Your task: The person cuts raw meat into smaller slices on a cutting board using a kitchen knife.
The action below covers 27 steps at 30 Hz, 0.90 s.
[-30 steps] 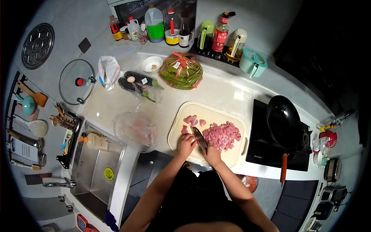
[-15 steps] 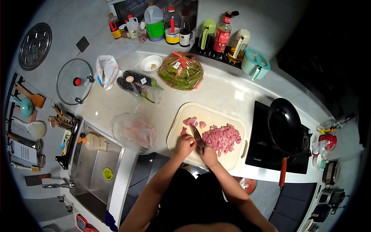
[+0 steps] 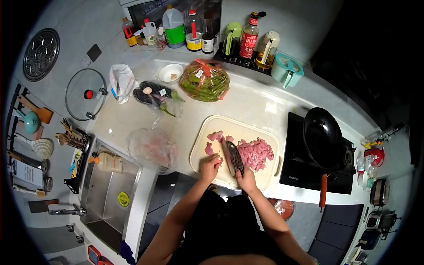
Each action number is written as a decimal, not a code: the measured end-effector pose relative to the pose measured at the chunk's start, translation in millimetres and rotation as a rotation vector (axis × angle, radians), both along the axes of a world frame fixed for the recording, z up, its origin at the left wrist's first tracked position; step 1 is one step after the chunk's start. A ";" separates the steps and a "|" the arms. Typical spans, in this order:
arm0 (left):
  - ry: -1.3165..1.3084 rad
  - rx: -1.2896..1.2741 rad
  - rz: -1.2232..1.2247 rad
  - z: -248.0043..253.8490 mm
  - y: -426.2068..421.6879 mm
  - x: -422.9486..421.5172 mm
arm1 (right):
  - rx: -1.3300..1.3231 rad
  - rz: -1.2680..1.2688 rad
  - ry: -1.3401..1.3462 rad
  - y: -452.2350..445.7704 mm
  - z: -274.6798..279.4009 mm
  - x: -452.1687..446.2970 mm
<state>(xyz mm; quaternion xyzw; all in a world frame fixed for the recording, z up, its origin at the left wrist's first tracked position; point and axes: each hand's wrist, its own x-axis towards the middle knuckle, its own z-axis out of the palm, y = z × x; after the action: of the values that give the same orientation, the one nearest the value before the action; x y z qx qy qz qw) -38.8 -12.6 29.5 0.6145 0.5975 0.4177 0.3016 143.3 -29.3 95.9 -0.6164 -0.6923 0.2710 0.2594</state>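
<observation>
My right hand (image 3: pixel 246 180) grips the handle of a broad, dark-bladed kitchen knife (image 3: pixel 233 158), its blade tilted over the cutting board (image 3: pixel 203 132). Along the blade's right side lies a heap of chopped pink raw meat (image 3: pixel 258 154). Just left of the knife, my left hand (image 3: pixel 211 168) is closed with its fingers curled together; what they hold, if anything, I cannot make out. A few larger pieces of meat (image 3: pixel 215 136) rest beyond that hand, towards the board's upper left.
A black wok (image 3: pixel 322 137) stands on the stove (image 3: pixel 296 172) at right. Left of the board are a plastic bag of meat (image 3: pixel 152 150) and the sink (image 3: pixel 99 190). Behind lie bagged green vegetables (image 3: pixel 204 81), eggplants with an egg (image 3: pixel 147 90) and a white bowl (image 3: pixel 171 73).
The knife has shifted slightly right, and its blade now leans flatter, showing its broad side. My right hand moved right with it. My left hand stays near the same spot, farther from the blade.
</observation>
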 end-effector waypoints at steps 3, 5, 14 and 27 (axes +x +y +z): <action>-0.029 0.064 0.134 -13.2 4.6 -8.5 | -0.104 0.069 -0.094 -8.9 0.8 -6.4; -0.147 0.087 0.195 -16.4 6.5 -13.8 | -0.150 0.087 -0.087 -11.6 -7.3 -6.4; 0.146 0.166 0.257 -4.9 23.2 -36.4 | -0.190 -0.075 -0.187 -2.4 -8.2 22.2; 0.731 -0.003 0.020 -5.0 70.8 -41.5 | -0.230 -0.156 0.236 -6.9 -20.0 20.5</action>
<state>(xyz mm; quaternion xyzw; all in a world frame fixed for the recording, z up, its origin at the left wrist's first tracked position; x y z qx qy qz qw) -80.2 58.2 24.5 0.7169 0.6724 0.1725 0.0652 163.8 -36.2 75.8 -0.6578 -0.5715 0.3978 0.2871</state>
